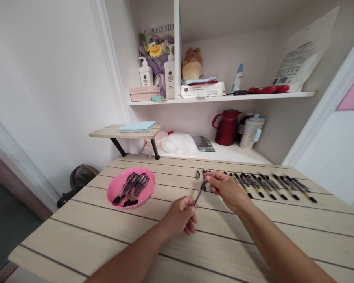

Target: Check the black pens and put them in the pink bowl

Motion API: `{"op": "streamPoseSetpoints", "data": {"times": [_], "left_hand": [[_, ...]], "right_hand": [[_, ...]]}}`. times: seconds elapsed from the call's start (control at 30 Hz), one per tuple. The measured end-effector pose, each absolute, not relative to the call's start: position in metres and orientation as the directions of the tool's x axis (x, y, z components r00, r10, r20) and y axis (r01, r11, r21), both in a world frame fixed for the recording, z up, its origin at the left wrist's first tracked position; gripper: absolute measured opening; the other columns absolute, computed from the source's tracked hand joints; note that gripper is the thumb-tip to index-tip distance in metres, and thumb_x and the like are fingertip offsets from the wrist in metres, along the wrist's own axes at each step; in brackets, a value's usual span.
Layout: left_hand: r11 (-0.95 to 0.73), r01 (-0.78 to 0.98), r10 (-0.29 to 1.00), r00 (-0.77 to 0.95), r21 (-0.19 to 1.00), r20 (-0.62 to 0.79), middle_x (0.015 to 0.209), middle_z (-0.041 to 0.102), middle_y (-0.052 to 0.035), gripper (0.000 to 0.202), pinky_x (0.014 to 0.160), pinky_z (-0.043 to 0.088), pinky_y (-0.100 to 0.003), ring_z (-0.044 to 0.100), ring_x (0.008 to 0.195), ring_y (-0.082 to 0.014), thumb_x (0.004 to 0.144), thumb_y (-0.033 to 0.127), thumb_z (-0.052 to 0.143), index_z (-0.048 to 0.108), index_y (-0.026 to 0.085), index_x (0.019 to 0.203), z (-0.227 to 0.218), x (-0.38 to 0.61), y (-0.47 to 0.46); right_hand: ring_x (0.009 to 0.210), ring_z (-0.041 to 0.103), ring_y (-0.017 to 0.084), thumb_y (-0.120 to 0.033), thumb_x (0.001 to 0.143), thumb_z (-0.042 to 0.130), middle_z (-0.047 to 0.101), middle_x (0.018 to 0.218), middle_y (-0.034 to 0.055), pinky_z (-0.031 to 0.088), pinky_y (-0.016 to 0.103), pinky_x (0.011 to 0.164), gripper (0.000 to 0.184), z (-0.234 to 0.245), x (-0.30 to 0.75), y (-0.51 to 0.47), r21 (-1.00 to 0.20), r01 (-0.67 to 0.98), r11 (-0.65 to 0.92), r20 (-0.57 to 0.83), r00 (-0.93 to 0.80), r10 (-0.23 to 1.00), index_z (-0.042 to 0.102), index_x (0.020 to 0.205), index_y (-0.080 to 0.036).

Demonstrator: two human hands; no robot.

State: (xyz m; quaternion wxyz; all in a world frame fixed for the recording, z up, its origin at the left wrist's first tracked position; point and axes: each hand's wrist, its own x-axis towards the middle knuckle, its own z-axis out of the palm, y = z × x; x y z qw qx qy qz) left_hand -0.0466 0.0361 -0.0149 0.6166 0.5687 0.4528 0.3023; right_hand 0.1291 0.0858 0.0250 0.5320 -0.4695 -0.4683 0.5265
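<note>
A slim dark pen (199, 193) slants between my two hands, above the table. My left hand (181, 214) pinches its lower end between thumb and finger, the other fingers curled loosely. At the upper end, my right hand (222, 188) has thumb and fingertips closed on the pen. Just left of those fingertips lies a small dark oval piece (197, 174), whose kind I cannot make out. To the right, a row of pens and pen parts (265, 184) with black ends stretches across the table, partly hidden behind my right hand. Several pens (132, 188) are heaped in a pink dish (110, 192) on the left.
The slatted wooden table (129, 243) meets a white shelf unit behind. A small raised stand (102, 132) carries light blue paper (138, 126). A white plastic bag (179, 144), a red jug (227, 127) and a pale tumbler (250, 133) stand at the back.
</note>
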Motion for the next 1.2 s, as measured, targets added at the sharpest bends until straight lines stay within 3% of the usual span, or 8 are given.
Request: {"op": "streamPoseSetpoints", "data": {"times": [0.2,0.5,0.57,0.7,0.87,1.03,1.13,1.2], "left_hand": [[0.133,0.145,0.901,0.394,0.981,-0.18,0.062,0.052,0.004,0.023,0.032,0.033,-0.013,0.053,0.038,-0.0071,0.075,0.03,0.039,0.045,0.017,0.093,-0.0201,-0.0465,0.0378],[0.073,0.175,0.944,0.307,0.982,-0.125,0.062,0.05,0.0053,0.018,0.033,0.031,-0.013,0.05,0.037,-0.0048,0.074,0.027,0.04,0.045,0.017,0.088,-0.0193,-0.0434,0.0344],[0.067,0.161,0.943,0.312,0.985,-0.116,0.063,0.05,0.0053,0.018,0.034,0.032,-0.014,0.05,0.038,-0.0048,0.075,0.027,0.04,0.044,0.018,0.09,-0.0169,-0.0428,0.0336],[0.071,0.147,0.94,0.32,0.987,-0.116,0.063,0.05,0.0052,0.019,0.035,0.033,-0.014,0.051,0.038,-0.0052,0.075,0.027,0.039,0.044,0.018,0.091,-0.0155,-0.0428,0.033],[0.072,0.145,0.933,0.34,0.987,-0.118,0.062,0.05,0.0052,0.019,0.034,0.032,-0.013,0.052,0.039,-0.0056,0.075,0.028,0.04,0.043,0.018,0.09,-0.0216,-0.0431,0.0347],[0.084,0.131,0.934,0.336,0.988,-0.124,0.062,0.05,0.0055,0.019,0.033,0.033,-0.013,0.051,0.038,-0.0052,0.074,0.03,0.041,0.043,0.018,0.09,-0.0232,-0.0429,0.0353],[0.084,0.135,0.931,0.343,0.987,-0.126,0.062,0.05,0.0054,0.02,0.033,0.032,-0.013,0.051,0.038,-0.0053,0.074,0.03,0.041,0.043,0.018,0.09,-0.0227,-0.0429,0.0349],[0.084,0.132,0.933,0.338,0.988,-0.124,0.062,0.05,0.0054,0.021,0.034,0.033,-0.013,0.051,0.038,-0.0051,0.074,0.03,0.042,0.043,0.018,0.091,-0.0224,-0.0431,0.0349]], "right_hand": [[0.041,0.036,0.002,-0.032,0.054,0.074,0.048,0.051,-0.0057,0.02,0.016,0.038,0.03,0.0242,0.1314,0.0848,-0.964,-0.239,-0.116,-0.09,-0.117,0.989,0.065,0.078,-0.015],[0.038,0.035,0.004,-0.038,0.059,0.07,0.045,0.045,-0.0064,0.019,0.017,0.037,0.026,0.0221,0.1332,0.0855,-0.995,-0.03,-0.1,-0.097,-0.08,0.992,0.057,0.063,-0.017],[0.04,0.038,0.004,-0.04,0.06,0.069,0.05,0.05,-0.0047,0.02,0.018,0.037,0.027,0.0239,0.1329,0.0843,-0.993,-0.055,-0.1,-0.093,-0.11,0.99,0.057,0.064,-0.017],[0.048,0.044,0.004,-0.038,0.06,0.071,0.059,0.07,-0.0011,0.026,0.017,0.04,0.029,0.0255,0.1314,0.0825,-0.974,-0.202,-0.099,-0.058,-0.199,0.978,0.063,0.081,-0.018],[0.04,0.034,0.003,-0.036,0.057,0.073,0.045,0.045,-0.0059,0.021,0.017,0.038,0.026,0.0209,0.1295,0.0841,-0.983,-0.168,-0.073,-0.057,-0.095,0.994,0.058,0.062,-0.015],[0.043,0.039,0.005,-0.037,0.057,0.073,0.053,0.055,-0.0028,0.024,0.018,0.039,0.03,0.0198,0.1307,0.0852,-0.97,-0.226,-0.093,-0.051,-0.185,0.982,0.062,0.076,-0.016],[0.039,0.033,0.004,-0.036,0.055,0.074,0.045,0.044,-0.0059,0.02,0.018,0.038,0.027,0.0188,0.1306,0.0855,-0.972,-0.222,-0.073,-0.049,-0.112,0.993,0.057,0.062,-0.016],[0.04,0.035,0.004,-0.036,0.056,0.074,0.047,0.046,-0.0054,0.021,0.018,0.038,0.027,0.0191,0.1303,0.085,-0.974,-0.208,-0.09,-0.066,-0.117,0.991,0.056,0.061,-0.017]]}}
